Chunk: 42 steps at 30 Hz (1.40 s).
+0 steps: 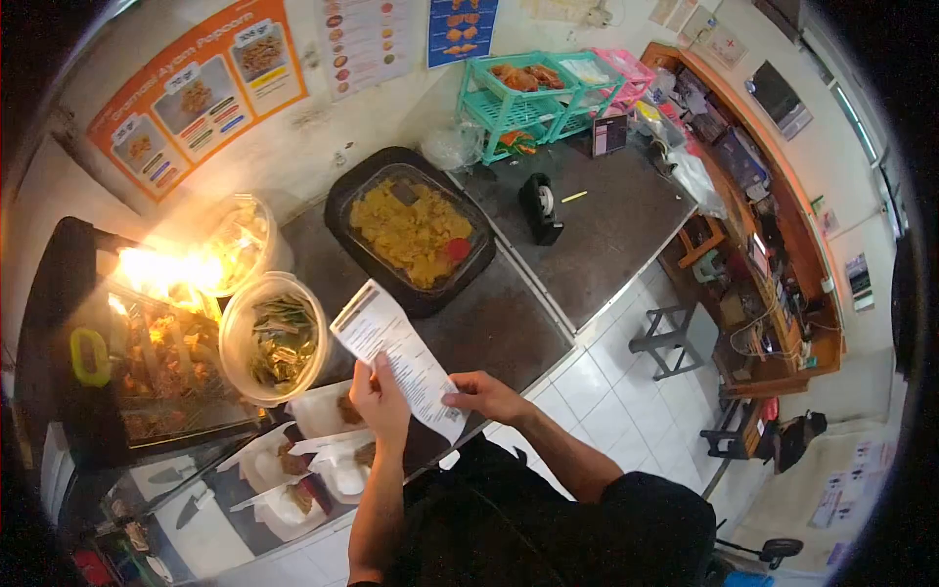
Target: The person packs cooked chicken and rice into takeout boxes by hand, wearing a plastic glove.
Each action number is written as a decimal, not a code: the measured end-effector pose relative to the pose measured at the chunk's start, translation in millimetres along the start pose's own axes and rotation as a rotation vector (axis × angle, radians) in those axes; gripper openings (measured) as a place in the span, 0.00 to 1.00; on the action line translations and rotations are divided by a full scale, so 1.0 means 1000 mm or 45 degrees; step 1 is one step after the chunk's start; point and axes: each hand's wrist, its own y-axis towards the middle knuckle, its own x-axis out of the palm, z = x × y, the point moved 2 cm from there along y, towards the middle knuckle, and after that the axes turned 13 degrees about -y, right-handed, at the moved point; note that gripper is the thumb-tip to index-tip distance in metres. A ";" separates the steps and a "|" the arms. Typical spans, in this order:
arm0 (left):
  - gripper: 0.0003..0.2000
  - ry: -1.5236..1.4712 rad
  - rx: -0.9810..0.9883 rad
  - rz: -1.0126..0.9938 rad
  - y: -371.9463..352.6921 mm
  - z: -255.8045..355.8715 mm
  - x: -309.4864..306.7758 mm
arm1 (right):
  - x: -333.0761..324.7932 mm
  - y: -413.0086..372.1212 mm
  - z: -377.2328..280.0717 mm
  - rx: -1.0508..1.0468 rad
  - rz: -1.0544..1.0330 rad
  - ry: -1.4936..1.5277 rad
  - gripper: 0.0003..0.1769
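Observation:
A long white printed receipt (391, 333) is held over the counter's front edge. My left hand (380, 399) pinches its left edge between thumb and fingers. My right hand (486, 397) grips the lower right edge, thumb on top. Below and left of my left hand stand several open white takeaway boxes (264, 465) with brown food inside. Left of the receipt is a clear round tub (235, 328) of green vegetables. Beyond the paper lies a black oval pan (337, 210) of yellow food with a red round thing in it.
A lit glass food case (181, 430) stands at left, beside another tub (264, 220). Knives lie on a white board (210, 543). A tape dispenser (541, 208) and teal baskets (509, 108) sit on the far counter (606, 235). A grey stool (685, 338) stands on the tiled floor.

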 end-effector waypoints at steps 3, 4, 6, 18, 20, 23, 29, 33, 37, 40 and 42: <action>0.10 0.043 0.168 0.116 -0.005 -0.085 0.052 | -0.059 0.003 0.066 0.176 0.313 -0.166 0.12; 0.16 0.442 -0.044 0.082 -0.011 -0.101 0.055 | -0.073 0.005 0.077 0.252 0.348 -0.344 0.13; 0.19 0.594 -0.078 0.103 -0.028 -0.189 0.043 | -0.095 0.015 0.107 0.506 0.229 -0.415 0.15; 0.23 1.175 -0.187 -0.321 -0.047 -0.223 0.014 | -0.550 0.084 0.063 0.390 1.441 -1.935 0.18; 0.27 1.241 -0.235 -0.451 -0.045 -0.210 0.012 | -0.589 0.101 0.079 0.399 1.325 -2.231 0.17; 0.37 1.326 -0.312 -0.595 -0.042 -0.201 0.006 | -0.659 0.136 0.109 0.946 1.023 -2.414 0.18; 0.48 1.451 -0.439 -0.633 -0.030 -0.199 -0.003 | -0.724 0.141 0.124 0.356 0.861 -2.722 0.15; 0.53 1.374 -0.463 -0.602 -0.027 -0.203 -0.006 | -0.612 0.076 0.068 0.545 1.426 -2.145 0.14; 0.54 1.342 -0.443 -0.559 -0.023 -0.205 -0.009 | -0.524 0.006 0.070 -0.275 1.947 -0.636 0.07; 0.55 1.321 -0.470 -0.555 -0.017 -0.205 -0.009 | -0.389 0.013 0.085 -0.239 1.770 -0.157 0.05; 0.55 1.268 -0.444 -0.532 -0.018 -0.212 -0.015 | -0.334 0.036 0.129 -0.398 1.253 -0.707 0.04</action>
